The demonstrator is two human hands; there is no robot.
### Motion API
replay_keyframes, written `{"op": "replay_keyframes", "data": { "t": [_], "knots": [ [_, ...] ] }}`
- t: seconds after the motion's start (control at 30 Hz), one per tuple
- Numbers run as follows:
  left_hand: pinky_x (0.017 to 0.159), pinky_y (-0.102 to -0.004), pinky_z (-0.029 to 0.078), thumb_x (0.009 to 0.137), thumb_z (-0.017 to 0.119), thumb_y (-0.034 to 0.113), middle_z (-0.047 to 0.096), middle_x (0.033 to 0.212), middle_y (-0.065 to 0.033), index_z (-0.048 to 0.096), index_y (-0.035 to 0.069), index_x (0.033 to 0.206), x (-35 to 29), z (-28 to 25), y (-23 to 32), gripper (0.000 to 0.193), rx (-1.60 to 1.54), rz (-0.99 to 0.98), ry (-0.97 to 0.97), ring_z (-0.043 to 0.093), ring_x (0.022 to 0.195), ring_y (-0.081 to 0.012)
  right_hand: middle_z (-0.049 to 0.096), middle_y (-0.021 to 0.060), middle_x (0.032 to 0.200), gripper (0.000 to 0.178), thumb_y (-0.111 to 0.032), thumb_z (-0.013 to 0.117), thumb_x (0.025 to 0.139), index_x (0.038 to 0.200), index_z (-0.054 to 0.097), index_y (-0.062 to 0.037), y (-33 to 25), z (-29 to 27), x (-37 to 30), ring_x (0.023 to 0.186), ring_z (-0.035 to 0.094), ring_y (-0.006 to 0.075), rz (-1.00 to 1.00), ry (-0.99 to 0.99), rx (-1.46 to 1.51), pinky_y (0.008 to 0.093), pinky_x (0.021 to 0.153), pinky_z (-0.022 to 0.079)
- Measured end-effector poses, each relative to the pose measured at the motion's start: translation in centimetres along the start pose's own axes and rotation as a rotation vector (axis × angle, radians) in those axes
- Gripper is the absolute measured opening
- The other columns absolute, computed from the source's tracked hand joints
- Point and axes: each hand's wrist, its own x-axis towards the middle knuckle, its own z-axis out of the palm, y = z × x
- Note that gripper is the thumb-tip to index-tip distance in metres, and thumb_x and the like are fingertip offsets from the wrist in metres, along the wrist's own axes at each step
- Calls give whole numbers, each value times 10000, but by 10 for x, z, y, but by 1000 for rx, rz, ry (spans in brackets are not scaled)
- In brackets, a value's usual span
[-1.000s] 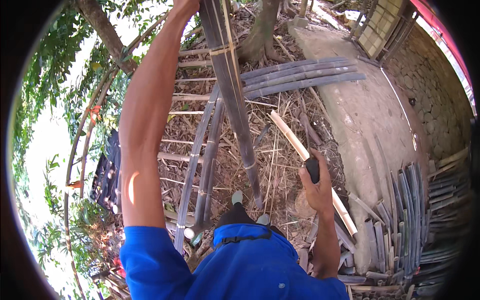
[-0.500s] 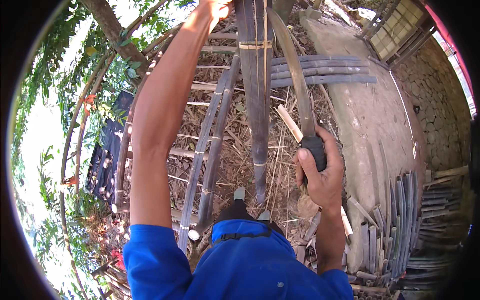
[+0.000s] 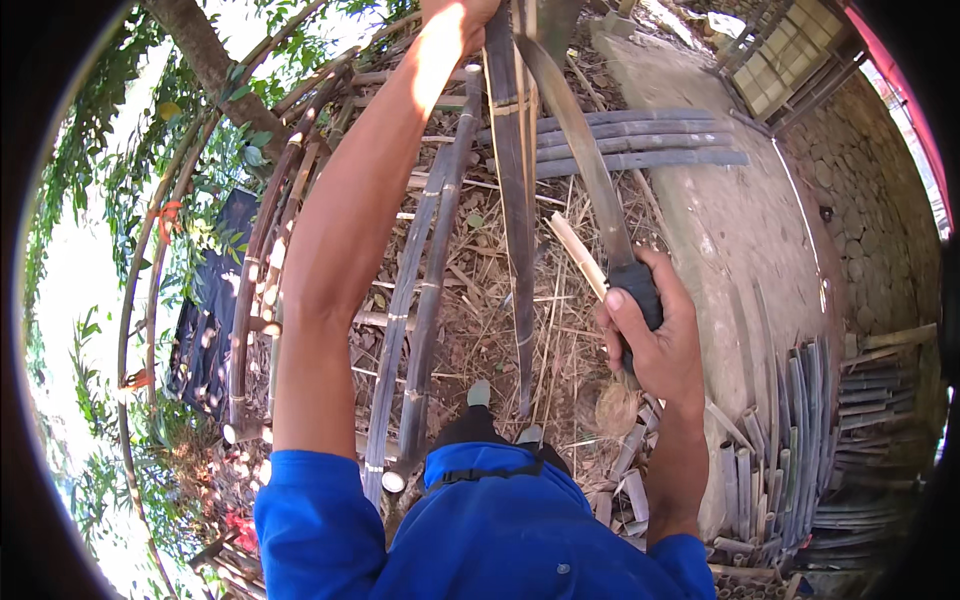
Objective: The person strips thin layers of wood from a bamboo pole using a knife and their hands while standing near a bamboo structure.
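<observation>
My right hand (image 3: 655, 335) is closed around the black-wrapped handle of a machete (image 3: 590, 160). Its long, slightly curved blade points away from me. The blade's far end lies against a dark split bamboo pole (image 3: 517, 220), where thin pale strips stand apart from the pole's right edge. At the top edge of the picture my left hand (image 3: 462, 18) grips the far part of this bamboo, though some fingers are cut off by the frame. The pole's narrow near end hangs down toward my feet.
Two bamboo poles (image 3: 430, 290) lean to the left of it. Several dark bamboo lengths (image 3: 640, 140) lie crosswise farther off. Cut bamboo pieces (image 3: 790, 440) are stacked at the right, beside a bare earthen ledge (image 3: 740, 230). A tree trunk (image 3: 215, 65) and leaves are at left.
My left hand has shifted right, and the bamboo has turned so that it shows narrower, with its strips spread wider. My right hand and the machete handle have moved slightly right.
</observation>
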Motion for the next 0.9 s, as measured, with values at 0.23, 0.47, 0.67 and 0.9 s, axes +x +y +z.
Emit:
{"op": "replay_keyframes", "data": {
  "t": [0.23,0.47,0.67,0.9],
  "knots": [
    [539,-309,484,864,819,245,704,728,-41,752,28,886,11,-27,5,228,75,-89,-139,609,581,-123,611,49,761,480,-186,654,1016,1380,468,66,8,19,23,478,544,73,51,-63,0,247,415,433],
    [482,-279,414,864,828,189,667,689,-4,751,36,879,-11,-1,21,172,-120,-81,-116,536,519,-89,613,67,761,378,-267,636,1010,1218,541,34,5,22,93,495,561,98,11,-199,-322,284,430,456],
    [636,-326,526,848,813,189,733,795,-62,747,-6,964,-13,-15,7,236,85,-16,-36,654,679,-140,554,16,672,484,-212,659,983,1384,511,14,71,18,100,468,503,102,447,-485,-207,291,432,443],
    [732,-313,550,889,736,149,754,864,-86,739,-36,1049,-68,-44,-33,244,343,-137,-428,681,776,-130,527,11,669,497,-177,640,990,1421,470,4,93,24,91,506,500,81,343,-358,-302,275,458,443]
  ]
}}
